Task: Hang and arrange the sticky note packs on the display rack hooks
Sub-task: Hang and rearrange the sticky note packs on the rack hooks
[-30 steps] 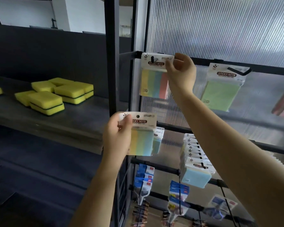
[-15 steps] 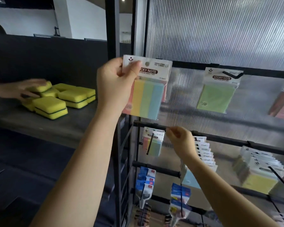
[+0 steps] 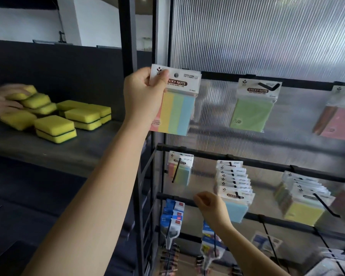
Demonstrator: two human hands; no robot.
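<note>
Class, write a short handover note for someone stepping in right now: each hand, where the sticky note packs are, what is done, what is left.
Left hand holds a striped pack up at the top rail, not visibly on a hook.
Right hand, loosely curled and empty, is beside the blue packs.
Done: green pack, small striped pack and yellow packs hang on hooks.
Left: hang the held pack.

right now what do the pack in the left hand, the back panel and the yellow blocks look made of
Pack: clear glossy plastic sleeve over a white card header and pastel paper, judging by glare.
Back panel: translucent ribbed plastic, probably polycarbonate.
Yellow blocks: matte foam sponge, likely.
</note>
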